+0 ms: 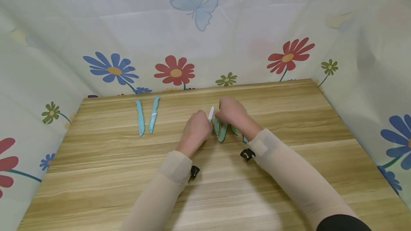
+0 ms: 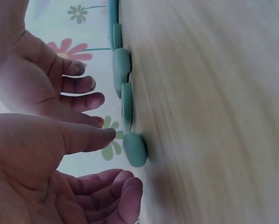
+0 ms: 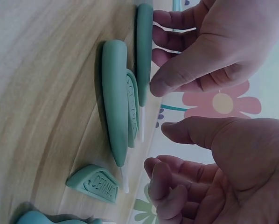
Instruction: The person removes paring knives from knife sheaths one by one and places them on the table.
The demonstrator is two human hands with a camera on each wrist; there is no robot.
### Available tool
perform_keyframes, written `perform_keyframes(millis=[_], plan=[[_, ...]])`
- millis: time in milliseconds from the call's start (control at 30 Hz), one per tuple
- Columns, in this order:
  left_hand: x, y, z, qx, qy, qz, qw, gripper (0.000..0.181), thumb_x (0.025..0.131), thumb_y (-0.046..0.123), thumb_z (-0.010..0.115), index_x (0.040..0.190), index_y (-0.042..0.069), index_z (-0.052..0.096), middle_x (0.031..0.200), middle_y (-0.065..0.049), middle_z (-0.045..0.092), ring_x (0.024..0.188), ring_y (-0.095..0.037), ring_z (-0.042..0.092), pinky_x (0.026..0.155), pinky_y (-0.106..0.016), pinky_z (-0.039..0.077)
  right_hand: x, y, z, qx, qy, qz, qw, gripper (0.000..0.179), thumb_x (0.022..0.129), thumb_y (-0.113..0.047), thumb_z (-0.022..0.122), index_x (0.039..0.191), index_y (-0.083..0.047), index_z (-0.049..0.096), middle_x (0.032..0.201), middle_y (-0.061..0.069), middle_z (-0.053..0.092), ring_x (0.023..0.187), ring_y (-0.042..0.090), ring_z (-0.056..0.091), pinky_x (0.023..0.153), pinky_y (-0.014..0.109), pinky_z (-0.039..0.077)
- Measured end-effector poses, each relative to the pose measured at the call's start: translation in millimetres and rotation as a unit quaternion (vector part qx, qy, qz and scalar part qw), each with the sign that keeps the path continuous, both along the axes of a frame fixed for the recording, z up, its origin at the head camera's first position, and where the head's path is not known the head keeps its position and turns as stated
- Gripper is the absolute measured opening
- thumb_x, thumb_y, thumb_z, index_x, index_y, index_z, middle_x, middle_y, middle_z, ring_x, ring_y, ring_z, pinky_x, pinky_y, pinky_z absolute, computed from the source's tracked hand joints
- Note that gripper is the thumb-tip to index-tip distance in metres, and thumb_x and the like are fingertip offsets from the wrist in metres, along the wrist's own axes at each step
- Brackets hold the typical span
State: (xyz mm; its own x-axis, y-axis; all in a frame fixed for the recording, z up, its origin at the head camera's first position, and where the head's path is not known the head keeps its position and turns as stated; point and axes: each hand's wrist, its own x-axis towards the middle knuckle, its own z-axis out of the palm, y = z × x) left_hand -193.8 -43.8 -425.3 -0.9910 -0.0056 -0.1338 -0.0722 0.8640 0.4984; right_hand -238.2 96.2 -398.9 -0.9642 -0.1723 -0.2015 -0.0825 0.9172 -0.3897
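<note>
A green-handled knife with a white blade (image 1: 211, 112) lies beside my left hand (image 1: 198, 128), whose fingertips are right at its handle (image 3: 144, 56). Thumb and fingers stand apart there, loosely bent. To the right, my right hand (image 1: 233, 111) hovers over the other pieces with relaxed fingers and nothing in its grasp. Below it lies a second knife, its green handle (image 3: 114, 100) toward me and its white blade (image 3: 125, 179) pointing away. Green sheaths lie at both sides of this knife, one (image 3: 132, 109) to its left and another (image 3: 95, 184), lettered, to its right.
Two light-blue sheathed knives (image 1: 141, 118) lie side by side at the table's left. A blue handle (image 3: 48, 218) shows partly at the right end of the row. Flower-printed cloth (image 1: 244, 38) walls the wooden table (image 1: 106, 167) at the back and sides.
</note>
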Motion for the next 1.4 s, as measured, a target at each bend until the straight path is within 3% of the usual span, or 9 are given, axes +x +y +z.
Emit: perform_keyframes(millis=[167, 333, 533, 667, 800, 933, 1167, 1400], plan=[[2.6, -6.8, 4.8, -0.027, 0.024, -0.003, 0.9993, 0.029, 0.102, 0.026, 0.069, 0.108, -0.001, 0.061, 0.099, -0.015, 0.063, 0.082, -0.029, 0.065, 0.068, -0.043, 0.056, 7.8, 1, 3.3, -0.008, 0.024, 0.008, 0.9997, 0.024, 0.098, -0.024, 0.072, 0.108, -0.003, 0.068, 0.103, 0.012, 0.070, 0.082, 0.025, 0.062, 0.072, 0.041, 0.054], [3.5, -17.4, 10.0, -0.059, 0.047, -0.010, 0.9971, 0.039, 0.104, 0.031, 0.068, 0.123, -0.003, 0.063, 0.116, -0.019, 0.063, 0.100, -0.035, 0.068, 0.080, -0.048, 0.060, 14.6, 1, 5.1, -0.009, 0.034, 0.022, 0.9991, 0.040, 0.101, -0.030, 0.072, 0.128, -0.002, 0.068, 0.125, 0.015, 0.071, 0.099, 0.028, 0.067, 0.087, 0.048, 0.057], [3.3, -33.6, 11.4, -0.067, 0.063, -0.008, 0.9957, 0.045, 0.105, 0.034, 0.067, 0.134, 0.001, 0.063, 0.129, -0.017, 0.062, 0.117, -0.037, 0.063, 0.092, -0.051, 0.058, 23.5, 1, 6.5, -0.001, 0.059, 0.041, 0.9974, 0.043, 0.102, -0.031, 0.070, 0.134, -0.004, 0.067, 0.134, 0.015, 0.069, 0.103, 0.027, 0.068, 0.085, 0.045, 0.058], [4.8, -43.1, 13.6, -0.060, 0.083, -0.005, 0.9948, 0.043, 0.104, 0.032, 0.070, 0.133, 0.000, 0.064, 0.128, -0.018, 0.062, 0.115, -0.037, 0.063, 0.090, -0.051, 0.058, 27.5, 1, 3.4, 0.001, 0.087, 0.052, 0.9949, 0.044, 0.101, -0.032, 0.071, 0.135, -0.004, 0.067, 0.136, 0.018, 0.066, 0.109, 0.030, 0.067, 0.085, 0.046, 0.058], [6.2, -49.8, 18.7, -0.059, 0.099, -0.010, 0.9933, 0.042, 0.104, 0.031, 0.070, 0.132, 0.000, 0.065, 0.127, -0.017, 0.063, 0.115, -0.038, 0.063, 0.087, -0.051, 0.059, 32.2, 1, 0.9, 0.013, 0.114, 0.066, 0.9912, 0.046, 0.100, -0.033, 0.073, 0.137, -0.006, 0.067, 0.139, 0.019, 0.063, 0.125, 0.037, 0.062, 0.095, 0.051, 0.057], [4.9, -58.4, 22.5, -0.059, 0.116, -0.012, 0.9914, 0.042, 0.103, 0.031, 0.071, 0.132, 0.001, 0.065, 0.128, -0.017, 0.064, 0.114, -0.038, 0.063, 0.086, -0.051, 0.059, 37.4, 1, -0.4, 0.035, 0.129, 0.083, 0.9875, 0.048, 0.100, -0.035, 0.072, 0.140, -0.008, 0.066, 0.141, 0.018, 0.061, 0.129, 0.039, 0.057, 0.100, 0.053, 0.054], [-3.1, -82.0, 27.2, -0.063, 0.131, -0.012, 0.9894, 0.045, 0.105, 0.029, 0.068, 0.136, -0.002, 0.062, 0.134, -0.021, 0.061, 0.117, -0.040, 0.063, 0.092, -0.055, 0.057, 44.9, -2, -0.8, 0.056, 0.135, 0.099, 0.9842, 0.050, 0.102, -0.038, 0.071, 0.143, -0.011, 0.064, 0.142, 0.015, 0.060, 0.131, 0.038, 0.055, 0.101, 0.054, 0.053], [-16.0, -102.2, 29.3, -0.071, 0.131, 0.000, 0.9888, 0.047, 0.104, 0.028, 0.068, 0.138, -0.004, 0.060, 0.135, -0.024, 0.060, 0.119, -0.042, 0.061, 0.093, -0.057, 0.056, 50.1, -8, -4.6, 0.043, 0.142, 0.117, 0.9820, 0.053, 0.100, -0.040, 0.073, 0.144, -0.013, 0.063, 0.140, 0.010, 0.060, 0.132, 0.036, 0.053, 0.101, 0.052, 0.051]])
